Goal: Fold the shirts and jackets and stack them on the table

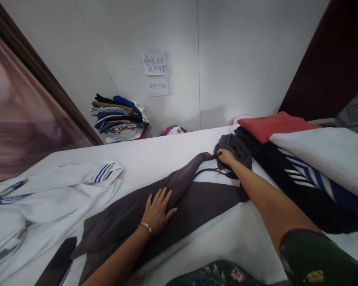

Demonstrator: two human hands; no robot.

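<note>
A dark grey hooded jacket (209,202) with a white band near the collar and a small zipper pull lies across the white table. Its bunched hood (234,149) is at the right end. My left hand (157,211) rests flat on the jacket's body with fingers spread, a thin bracelet on the wrist. At the collar, my right hand (226,157) pinches the grey fabric at the base of the hood. The jacket's underside is hidden.
White clothing with blue stripes (59,190) spreads over the table's left side. Stacked garments, a red one (279,124) and a white one (322,149) on top, lie at right. A folded clothes pile (119,117) stands beyond the far edge, below wall papers (158,73).
</note>
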